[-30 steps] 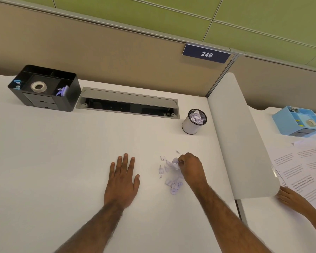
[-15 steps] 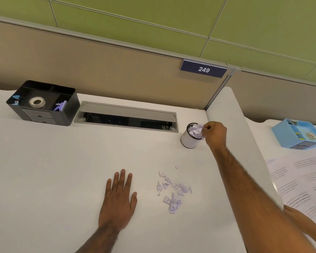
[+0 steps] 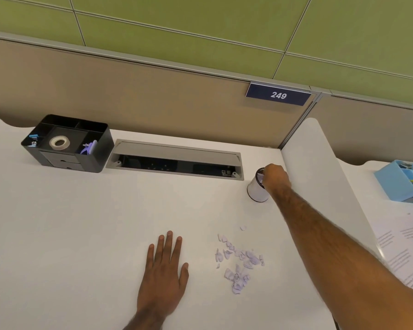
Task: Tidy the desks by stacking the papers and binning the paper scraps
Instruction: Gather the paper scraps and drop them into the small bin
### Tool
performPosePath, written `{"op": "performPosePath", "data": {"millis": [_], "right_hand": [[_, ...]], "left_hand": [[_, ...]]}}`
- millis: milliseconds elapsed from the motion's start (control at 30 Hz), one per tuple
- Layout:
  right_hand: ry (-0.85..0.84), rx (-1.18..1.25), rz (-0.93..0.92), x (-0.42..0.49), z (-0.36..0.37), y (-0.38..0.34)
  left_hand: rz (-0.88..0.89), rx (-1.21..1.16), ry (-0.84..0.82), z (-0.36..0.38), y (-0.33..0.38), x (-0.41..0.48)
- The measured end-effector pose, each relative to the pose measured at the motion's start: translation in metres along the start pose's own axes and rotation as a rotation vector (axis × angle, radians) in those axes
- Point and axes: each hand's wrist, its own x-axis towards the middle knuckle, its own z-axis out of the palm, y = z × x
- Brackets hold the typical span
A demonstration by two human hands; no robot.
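A loose pile of pale lilac paper scraps [image 3: 239, 263] lies on the white desk [image 3: 57, 234], just right of my left hand [image 3: 163, 275], which rests flat with its fingers spread. My right hand [image 3: 275, 176] reaches far forward and sits over the mouth of a small white cylindrical bin [image 3: 256, 191]. Its fingers are bunched around a few scraps at the rim. The hand hides most of the bin's opening. Printed papers [image 3: 405, 248] lie spread on the neighbouring desk at the right edge.
A black desk organiser [image 3: 100, 151] with a tape roll stands at the back left. A grey cable tray [image 3: 177, 156] is open at the back. A white divider [image 3: 320, 175] separates the desks. A blue organiser [image 3: 391, 184] sits far right.
My right hand picked scraps from the pile and carried them up to the bin, and now sits over its mouth. My left hand stayed flat. The other person's hand at the right is out of view.
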Motion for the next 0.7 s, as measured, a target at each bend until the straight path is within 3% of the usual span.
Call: {"op": "performPosePath", "data": {"millis": [400,700], "right_hand": [[-0.100,-0.212,-0.059,0.010,-0.019,-0.007],[0.093,-0.138,-0.023,0.006,-0.024,-0.013]], "left_hand": [[-0.003,-0.005,-0.009,-0.001,0.000,0.001],[-0.011,-0.002,-0.031,-0.001,0.000,-0.001]]}}
